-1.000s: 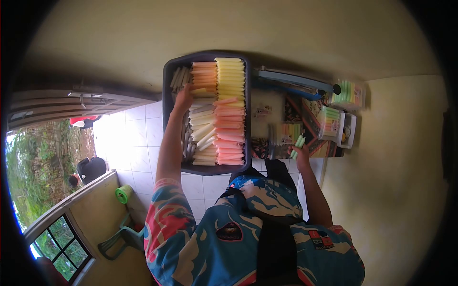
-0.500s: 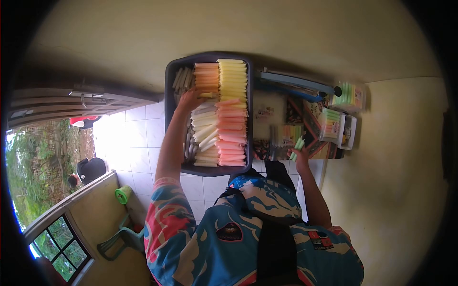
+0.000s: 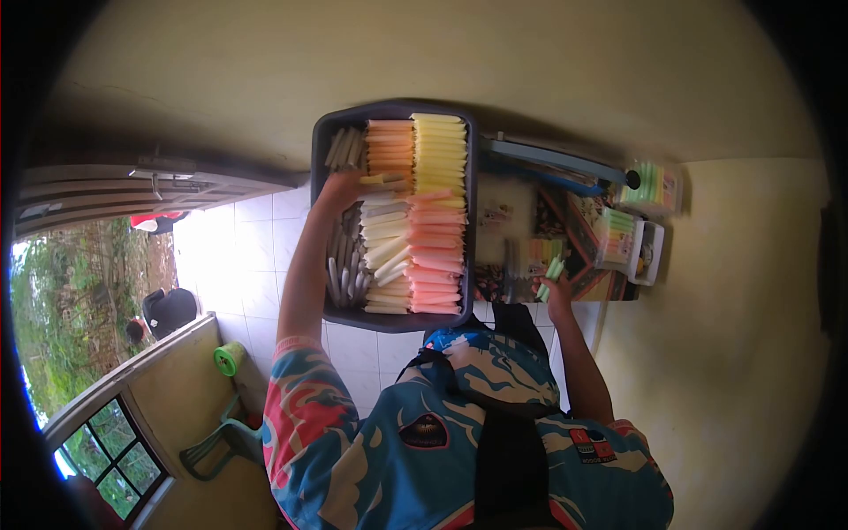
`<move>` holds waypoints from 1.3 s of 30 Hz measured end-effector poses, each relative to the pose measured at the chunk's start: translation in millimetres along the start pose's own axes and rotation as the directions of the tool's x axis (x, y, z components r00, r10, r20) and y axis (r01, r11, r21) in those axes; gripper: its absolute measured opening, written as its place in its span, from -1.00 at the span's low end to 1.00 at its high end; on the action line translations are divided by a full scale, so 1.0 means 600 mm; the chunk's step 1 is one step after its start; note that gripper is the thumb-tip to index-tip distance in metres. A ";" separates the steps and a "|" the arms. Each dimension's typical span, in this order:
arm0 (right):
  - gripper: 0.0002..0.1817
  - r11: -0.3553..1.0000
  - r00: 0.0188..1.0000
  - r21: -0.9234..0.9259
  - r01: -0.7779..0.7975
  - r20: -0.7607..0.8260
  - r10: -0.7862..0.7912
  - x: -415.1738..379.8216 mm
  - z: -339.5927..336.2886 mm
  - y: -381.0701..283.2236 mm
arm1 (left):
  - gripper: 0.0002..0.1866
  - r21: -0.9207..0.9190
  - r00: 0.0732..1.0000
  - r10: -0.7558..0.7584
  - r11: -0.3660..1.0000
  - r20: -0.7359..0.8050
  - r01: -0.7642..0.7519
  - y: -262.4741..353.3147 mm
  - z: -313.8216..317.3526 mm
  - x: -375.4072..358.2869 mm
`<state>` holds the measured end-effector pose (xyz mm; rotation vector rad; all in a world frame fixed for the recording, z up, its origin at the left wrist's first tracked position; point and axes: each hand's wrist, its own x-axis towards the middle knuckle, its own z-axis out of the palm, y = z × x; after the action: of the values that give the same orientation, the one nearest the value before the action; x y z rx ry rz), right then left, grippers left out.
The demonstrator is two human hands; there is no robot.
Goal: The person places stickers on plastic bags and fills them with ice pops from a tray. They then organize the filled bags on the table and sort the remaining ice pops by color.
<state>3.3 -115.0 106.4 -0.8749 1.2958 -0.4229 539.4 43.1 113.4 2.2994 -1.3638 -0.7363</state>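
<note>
A dark grey tub (image 3: 471,221) holds rows of slim plastic-wrapped sticks that look like ice pops. The yellow sticks (image 3: 439,146) and orange sticks (image 3: 389,146) lie in its far part, with pink sticks (image 3: 436,252) and cream sticks (image 3: 386,256) nearer me. Grey-looking sticks (image 3: 343,265) line the left side. My left hand (image 3: 341,190) is inside the tub, its fingers closed on a yellow stick (image 3: 373,179); the fingertips are partly hidden. Off to the right, my right hand (image 3: 556,290) grips a few pale green sticks (image 3: 551,272).
Beside the tub, a low patterned surface (image 3: 579,256) bears a pack of coloured sticks (image 3: 541,253). Clear packs of green sticks (image 3: 652,187) and a white container (image 3: 651,252) stand farther right. A blue-grey bar device (image 3: 556,159) lies behind. A green chair (image 3: 221,442) stands lower left.
My left hand has drawn slightly left and down, bringing the yellow stick with it. The tub appears slightly farther right and lower in view. My right hand has hardly moved.
</note>
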 end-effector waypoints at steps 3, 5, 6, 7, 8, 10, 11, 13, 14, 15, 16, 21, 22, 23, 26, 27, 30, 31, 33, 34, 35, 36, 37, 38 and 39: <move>-0.70 0.999 0.998 -0.045 -0.014 0.053 0.016 0.013 -0.001 0.001 | -0.64 -0.229 0.986 -0.148 0.965 -0.071 0.128 0.025 -0.032 -0.020; -0.71 0.998 1.000 -0.060 -0.013 0.022 0.014 0.014 0.008 -0.005 | -0.67 -0.250 0.980 -0.157 0.960 -0.120 0.123 0.020 -0.033 -0.028; -0.71 0.998 1.000 -0.068 -0.013 0.007 0.013 0.013 0.011 -0.007 | -0.68 -0.261 0.976 -0.162 0.958 -0.144 0.121 0.016 -0.033 -0.031; -0.71 0.998 1.000 -0.064 -0.013 0.009 0.014 0.013 0.014 -0.010 | -0.69 -0.206 0.980 -0.097 0.977 -0.176 0.059 0.006 -0.024 -0.031; -0.70 0.998 1.000 -0.060 -0.013 0.011 0.013 0.014 0.018 -0.013 | -0.68 -0.148 0.978 -0.029 0.989 -0.205 -0.002 -0.007 -0.010 -0.030; -0.70 0.997 1.000 -0.072 -0.015 0.022 0.017 0.018 0.019 -0.011 | -0.69 -0.072 0.971 0.091 0.991 -0.223 -0.109 0.002 -0.012 -0.034; -0.69 0.996 0.999 -0.088 -0.015 0.031 0.018 0.021 0.020 -0.010 | -0.70 -0.055 0.966 0.143 0.986 -0.216 -0.158 0.010 -0.008 -0.029; -0.68 0.993 0.999 -0.118 -0.012 0.050 0.018 0.025 0.023 -0.010 | -0.71 -0.041 0.963 0.181 0.980 -0.201 -0.193 0.041 -0.005 -0.020; -0.68 0.991 0.998 -0.132 -0.009 0.059 0.017 0.028 0.024 -0.011 | -0.71 -0.043 0.966 0.170 0.983 -0.193 -0.181 0.055 -0.002 -0.012; -0.68 0.989 0.998 -0.146 -0.006 0.067 0.015 0.029 0.025 -0.012 | -0.72 -0.044 0.970 0.158 0.985 -0.184 -0.169 0.061 0.001 -0.004; -0.68 0.990 0.997 -0.141 -0.005 0.069 0.015 0.028 0.029 -0.016 | -0.74 -0.035 0.962 0.177 0.982 -0.207 -0.188 0.057 0.016 0.008; -0.69 0.994 0.998 -0.106 -0.002 0.059 0.009 0.023 0.040 -0.030 | -0.73 -0.089 0.996 0.070 0.993 -0.059 -0.075 0.060 0.042 0.028; -0.69 0.995 0.998 -0.099 0.003 0.062 0.003 0.023 0.038 -0.030 | -0.73 -0.075 0.999 0.039 0.996 -0.032 -0.041 0.060 0.045 0.031; -0.69 0.996 0.998 -0.091 0.010 0.064 -0.004 0.023 0.035 -0.030 | -0.74 -0.085 0.999 0.035 0.996 -0.039 -0.038 0.060 0.046 0.033; -0.70 0.996 0.998 -0.090 0.022 0.059 -0.017 0.030 0.019 -0.016 | -0.72 -0.105 0.995 0.004 0.994 -0.099 -0.014 0.045 0.045 0.034; -0.70 0.995 0.998 -0.095 0.023 0.056 -0.017 0.027 0.018 -0.016 | -0.71 -0.107 0.989 -0.020 0.994 -0.145 0.004 0.043 0.042 0.030; -0.68 0.998 1.000 -0.065 0.012 0.023 -0.010 0.018 0.014 -0.015 | -0.70 -0.066 0.978 -0.039 0.997 -0.206 0.025 0.036 0.027 0.011; -0.68 0.997 1.000 -0.071 0.006 0.017 -0.005 0.016 0.012 -0.014 | -0.69 -0.045 0.976 -0.037 0.999 -0.215 0.028 0.034 0.021 0.005; -0.69 0.996 1.000 -0.086 -0.003 0.009 0.003 0.013 0.009 -0.013 | -0.66 0.039 0.986 -0.091 0.994 -0.139 0.098 0.031 0.012 -0.006; -0.69 0.997 1.000 -0.081 0.000 0.013 0.001 0.013 0.008 -0.012 | -0.65 0.069 0.985 -0.131 0.988 -0.113 0.139 0.033 0.006 -0.016; -0.69 0.997 1.000 -0.076 0.004 0.017 -0.002 0.012 0.007 -0.012 | -0.63 0.101 0.982 -0.170 0.979 -0.087 0.178 0.038 0.001 -0.024; -0.69 0.997 1.000 -0.071 0.007 0.021 -0.006 0.012 0.005 -0.010 | -0.60 0.094 0.960 -0.266 0.957 -0.084 0.274 0.043 0.000 -0.028; -0.69 0.998 1.000 -0.068 0.012 0.026 -0.010 0.012 0.003 -0.009 | -0.57 0.087 0.929 -0.361 0.926 -0.080 0.367 0.048 -0.001 -0.031; -0.69 0.998 0.999 -0.066 0.017 0.032 -0.015 0.011 0.002 -0.007 | -0.54 0.081 0.889 -0.452 0.885 -0.077 0.458 0.054 -0.002 -0.034; -0.70 0.998 0.999 -0.064 0.022 0.038 -0.020 0.010 0.003 -0.007 | -0.53 0.086 0.879 -0.468 0.876 -0.085 0.475 0.055 0.003 -0.034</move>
<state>7.0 -121.3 105.9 -0.9469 1.2727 -0.3812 507.1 45.5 135.1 2.7550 -0.8269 -0.7362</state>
